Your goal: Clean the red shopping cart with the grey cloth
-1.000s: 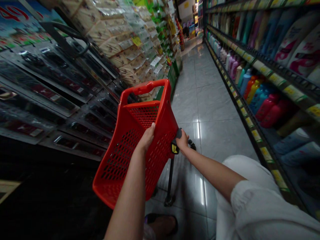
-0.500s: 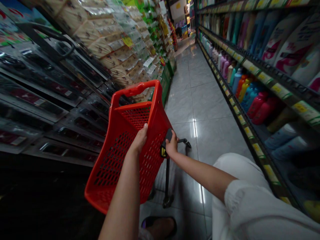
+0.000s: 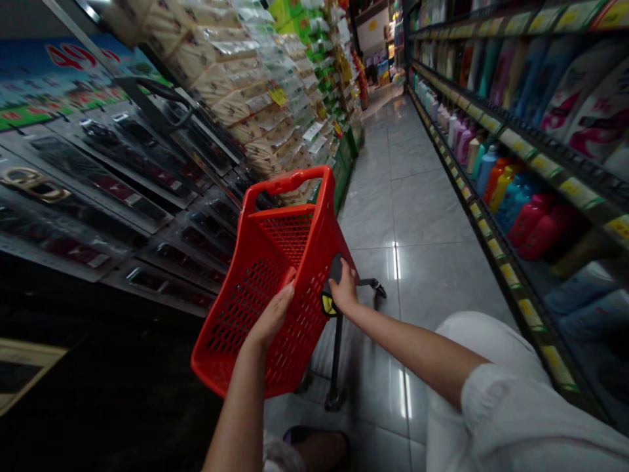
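Note:
A red plastic shopping cart (image 3: 314,242) with a mesh basket is in the middle of the view, its handle pointing up the aisle. My left hand (image 3: 273,316) is closed on the basket's near side rim, thumb uppermost; its other fingers are mostly hidden. My right hand (image 3: 346,287) wraps around a dark grey bracket (image 3: 335,269) on the cart's outer side, just above a yellow-and-black part (image 3: 329,303). Below the basket, a dark metal leg (image 3: 337,357) runs down to a caster (image 3: 333,398) on the floor. I see nothing in the visible part of the basket.
Shelves of colourful bottles (image 3: 501,180) line the right side. On the left hang packaged belts (image 3: 122,190), with stacked beige packs (image 3: 246,111) behind them. A grey tiled floor (image 3: 417,203) runs up the aisle. My foot (image 3: 314,446) is below the cart.
The view has turned left, so cart and shelves sit further right in it. My left hand has slid along the rim towards me; my right hand stays on the bracket.

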`<action>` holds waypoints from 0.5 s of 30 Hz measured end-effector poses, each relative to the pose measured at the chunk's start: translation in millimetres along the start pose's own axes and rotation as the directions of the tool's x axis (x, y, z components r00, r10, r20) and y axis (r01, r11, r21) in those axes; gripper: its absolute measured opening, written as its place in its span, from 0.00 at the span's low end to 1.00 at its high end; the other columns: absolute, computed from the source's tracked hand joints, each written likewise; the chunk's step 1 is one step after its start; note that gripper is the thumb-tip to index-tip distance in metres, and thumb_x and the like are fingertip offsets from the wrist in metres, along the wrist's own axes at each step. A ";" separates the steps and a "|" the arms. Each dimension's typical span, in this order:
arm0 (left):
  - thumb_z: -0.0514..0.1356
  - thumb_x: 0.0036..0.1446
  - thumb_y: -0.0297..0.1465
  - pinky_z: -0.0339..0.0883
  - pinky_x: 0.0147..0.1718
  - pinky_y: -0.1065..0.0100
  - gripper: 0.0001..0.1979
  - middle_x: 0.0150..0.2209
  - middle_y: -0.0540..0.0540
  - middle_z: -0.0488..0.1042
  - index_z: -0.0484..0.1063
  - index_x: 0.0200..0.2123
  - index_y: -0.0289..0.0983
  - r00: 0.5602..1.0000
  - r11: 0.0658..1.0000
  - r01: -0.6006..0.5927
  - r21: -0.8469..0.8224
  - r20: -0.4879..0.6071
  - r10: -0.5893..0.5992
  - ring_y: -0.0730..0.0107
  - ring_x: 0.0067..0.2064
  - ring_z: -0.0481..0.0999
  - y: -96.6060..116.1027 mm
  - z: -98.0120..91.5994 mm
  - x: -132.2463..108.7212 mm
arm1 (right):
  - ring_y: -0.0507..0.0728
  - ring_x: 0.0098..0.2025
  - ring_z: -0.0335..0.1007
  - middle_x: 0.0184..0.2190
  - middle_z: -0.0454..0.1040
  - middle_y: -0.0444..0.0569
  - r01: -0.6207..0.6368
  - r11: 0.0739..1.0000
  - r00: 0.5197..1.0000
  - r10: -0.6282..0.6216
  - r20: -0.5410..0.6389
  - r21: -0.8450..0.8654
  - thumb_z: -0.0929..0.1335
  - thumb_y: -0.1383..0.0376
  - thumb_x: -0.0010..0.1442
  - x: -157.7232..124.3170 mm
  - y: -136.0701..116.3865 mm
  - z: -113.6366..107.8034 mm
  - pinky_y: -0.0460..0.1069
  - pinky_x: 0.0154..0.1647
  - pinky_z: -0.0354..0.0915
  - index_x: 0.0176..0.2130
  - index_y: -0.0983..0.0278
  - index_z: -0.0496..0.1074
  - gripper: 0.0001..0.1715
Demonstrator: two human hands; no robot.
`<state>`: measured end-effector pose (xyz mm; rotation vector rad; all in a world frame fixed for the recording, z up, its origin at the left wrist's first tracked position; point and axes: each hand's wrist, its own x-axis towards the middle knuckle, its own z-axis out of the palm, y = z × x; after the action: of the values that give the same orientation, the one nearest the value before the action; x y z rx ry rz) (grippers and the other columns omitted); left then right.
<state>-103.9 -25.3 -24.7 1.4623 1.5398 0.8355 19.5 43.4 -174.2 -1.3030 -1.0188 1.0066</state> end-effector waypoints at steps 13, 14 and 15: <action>0.57 0.52 0.59 0.43 0.68 0.57 0.42 0.65 0.39 0.63 0.69 0.59 0.34 0.997 0.996 -0.076 -0.054 0.011 0.077 0.52 0.68 0.56 -15.4 10.1 23.8 | 0.56 0.55 0.66 0.52 0.62 0.50 0.551 0.828 0.799 -0.487 0.352 -0.103 0.64 0.66 0.65 -17.6 -69.6 -31.7 0.52 0.58 0.65 0.60 0.50 0.67 0.26; 0.57 0.52 0.59 0.43 0.68 0.56 0.42 0.65 0.39 0.62 0.68 0.60 0.34 0.998 0.997 -0.064 -0.047 0.004 0.064 0.52 0.68 0.56 -16.6 10.2 23.3 | 0.57 0.55 0.66 0.52 0.62 0.50 0.562 0.812 0.798 -0.483 0.360 -0.156 0.64 0.67 0.65 -8.8 -74.1 -32.8 0.52 0.57 0.66 0.60 0.49 0.68 0.25; 0.57 0.52 0.59 0.42 0.68 0.56 0.42 0.65 0.40 0.62 0.68 0.60 0.34 0.999 0.998 -0.053 -0.037 0.001 0.053 0.52 0.68 0.55 -17.5 10.0 22.2 | 0.57 0.54 0.66 0.52 0.62 0.50 0.572 0.794 0.799 -0.482 0.359 -0.206 0.64 0.67 0.65 1.7 -79.6 -34.1 0.53 0.56 0.67 0.59 0.49 0.69 0.25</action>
<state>-102.0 -5.8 -47.5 1.4817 1.4820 0.8889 53.3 34.7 -95.0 -1.0190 -1.7154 0.6160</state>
